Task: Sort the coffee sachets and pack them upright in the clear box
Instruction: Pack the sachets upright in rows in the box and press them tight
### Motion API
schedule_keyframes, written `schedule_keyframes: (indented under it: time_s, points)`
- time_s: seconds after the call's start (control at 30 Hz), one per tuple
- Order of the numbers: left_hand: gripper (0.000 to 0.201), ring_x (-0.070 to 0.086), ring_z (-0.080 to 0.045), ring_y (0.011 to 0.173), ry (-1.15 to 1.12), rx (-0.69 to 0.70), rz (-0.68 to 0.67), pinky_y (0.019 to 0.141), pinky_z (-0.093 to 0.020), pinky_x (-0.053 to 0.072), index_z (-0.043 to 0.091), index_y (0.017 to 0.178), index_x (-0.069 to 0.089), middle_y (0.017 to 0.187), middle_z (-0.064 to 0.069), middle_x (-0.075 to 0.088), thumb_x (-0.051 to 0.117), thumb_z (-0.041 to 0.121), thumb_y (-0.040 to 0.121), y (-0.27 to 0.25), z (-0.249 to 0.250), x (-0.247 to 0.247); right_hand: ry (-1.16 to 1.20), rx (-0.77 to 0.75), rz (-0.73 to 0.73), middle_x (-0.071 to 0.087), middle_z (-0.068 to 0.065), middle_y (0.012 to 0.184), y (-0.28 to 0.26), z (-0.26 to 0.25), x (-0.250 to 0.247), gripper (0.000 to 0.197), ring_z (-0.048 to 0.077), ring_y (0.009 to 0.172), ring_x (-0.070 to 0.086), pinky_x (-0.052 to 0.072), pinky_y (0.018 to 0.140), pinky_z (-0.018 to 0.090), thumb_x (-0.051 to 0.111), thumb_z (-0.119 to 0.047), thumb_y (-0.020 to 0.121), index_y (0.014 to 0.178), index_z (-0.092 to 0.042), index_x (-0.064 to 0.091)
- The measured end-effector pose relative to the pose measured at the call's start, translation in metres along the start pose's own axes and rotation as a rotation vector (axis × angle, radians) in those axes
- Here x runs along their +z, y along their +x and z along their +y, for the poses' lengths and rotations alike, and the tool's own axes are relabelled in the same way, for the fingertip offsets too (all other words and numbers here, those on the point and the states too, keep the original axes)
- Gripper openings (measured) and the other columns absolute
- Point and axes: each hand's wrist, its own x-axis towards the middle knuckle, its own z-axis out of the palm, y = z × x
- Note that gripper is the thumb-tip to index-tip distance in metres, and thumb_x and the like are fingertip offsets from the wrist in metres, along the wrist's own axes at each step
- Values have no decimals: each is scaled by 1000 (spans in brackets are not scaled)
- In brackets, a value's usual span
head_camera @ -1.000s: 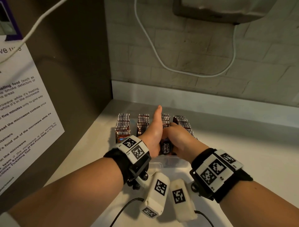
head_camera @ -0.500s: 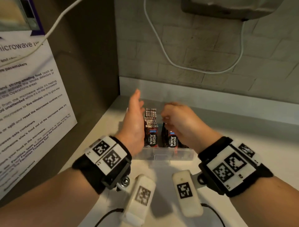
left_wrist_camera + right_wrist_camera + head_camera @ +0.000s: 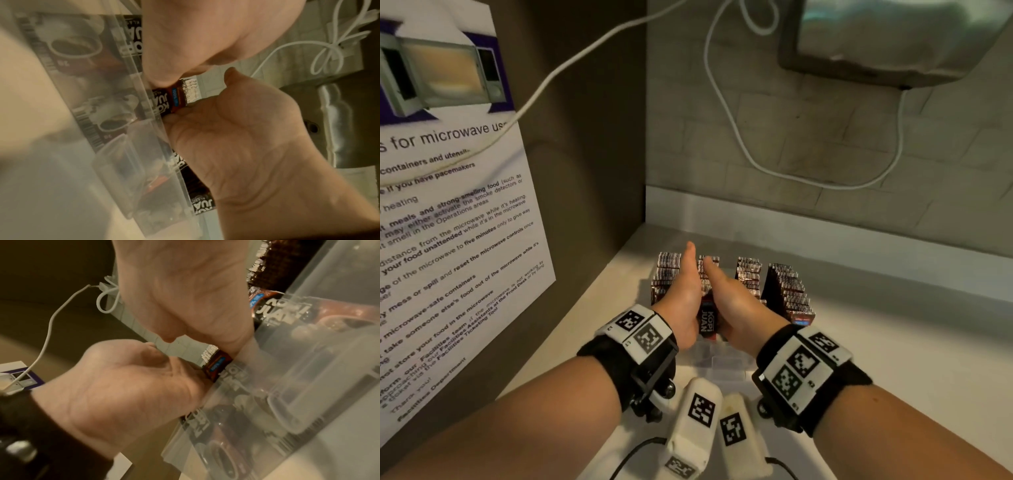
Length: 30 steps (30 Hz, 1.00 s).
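The coffee sachets [image 3: 750, 277] stand upright in four rows inside the clear box [image 3: 717, 359], which sits on a pale counter [image 3: 893, 359] in the corner by the wall. They are slim dark-brown packets with serrated silver tops; the front ones read "KOPI JUAN" in white. The box is transparent plastic, its near wall slightly cloudy and glossy. The left hand [image 3: 683, 294] and right hand [image 3: 736, 305] press flat against either side of the second row from the left, fingers straight and extended, palms facing each other, squeezing that row between them rather than curling round it. A microwave notice [image 3: 448, 222] hangs on the left panel, and a white cable [image 3: 739, 137] loops across the tiled wall behind.
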Motion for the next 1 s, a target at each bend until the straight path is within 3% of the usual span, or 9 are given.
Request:
schedule_keyframes:
  time_s: [0.1, 0.23, 0.33, 0.4, 0.53, 0.63, 0.8, 0.9, 1.0]
  points:
    - [98, 60, -33, 113, 7, -24, 6, 101, -49, 46, 13, 136, 52, 128, -20, 60, 30, 87, 76, 10, 1, -6, 9, 1, -3, 56, 15, 133, 3, 0, 0, 71, 30, 120, 55, 44, 103, 47, 36, -65, 92, 140, -12, 43]
    - [96, 61, -32, 111, 13, -17, 8, 95, -47, 48, 13, 135, 52, 127, -19, 61, 29, 86, 78, 14, 1, -6, -7, 7, 12, 57, 18, 131, 6, 1, -1, 73, 33, 119, 56, 50, 82, 38, 35, -67, 90, 139, -12, 45]
    - [96, 57, -32, 117, 31, -13, 13, 102, -49, 44, 13, 137, 51, 131, -19, 58, 31, 86, 78, 17, -1, -7, 15, 6, -9, 56, 17, 133, 9, 4, -3, 70, 31, 121, 55, 45, 101, 45, 35, -63, 93, 139, -11, 44]
    - [98, 55, -32, 121, 25, -17, 18, 106, -50, 40, 14, 138, 50, 135, -18, 56, 32, 87, 76, 18, -2, -6, 14, 10, -19, 55, 16, 135, 10, 5, -4, 69, 31, 123, 54, 42, 105, 48, 35, -62, 93, 139, -11, 43]
    - [94, 54, -33, 122, 24, -15, 34, 108, -51, 38, 14, 134, 52, 133, -18, 56, 34, 86, 76, 19, -4, -4, 28, 10, -13, 55, 15, 135, 6, 3, -1, 70, 30, 123, 54, 42, 104, 48, 36, -64, 92, 139, -12, 45]
    - [102, 51, -33, 127, 32, -18, 43, 109, -51, 38, 16, 140, 49, 140, -17, 51, 37, 89, 69, 19, -4, -3, 36, 5, 9, 55, 13, 135, 6, 4, 2, 81, 29, 121, 55, 43, 103, 48, 39, -72, 82, 140, -16, 44]
    - [87, 46, -32, 132, 37, -8, 48, 112, -48, 34, 14, 142, 46, 144, -17, 47, 30, 78, 86, 12, 1, 5, 104, 17, -25, 55, 12, 135, 8, 4, -2, 66, 27, 120, 55, 47, 98, 41, 36, -63, 93, 139, -17, 45]
    - [88, 49, -32, 128, 49, -13, 54, 110, -48, 36, 13, 139, 49, 139, -17, 51, 32, 79, 84, 14, -1, 5, 138, 20, -44, 57, 12, 132, 12, 5, -4, 64, 26, 114, 58, 50, 87, 37, 36, -62, 94, 137, -15, 47]
    - [88, 49, -32, 127, 46, -2, 47, 111, -48, 36, 12, 137, 50, 139, -14, 52, 30, 80, 84, 18, -3, 3, 150, 24, -48, 58, 13, 130, 12, 6, -5, 64, 27, 114, 59, 49, 97, 43, 37, -62, 93, 136, -15, 48]
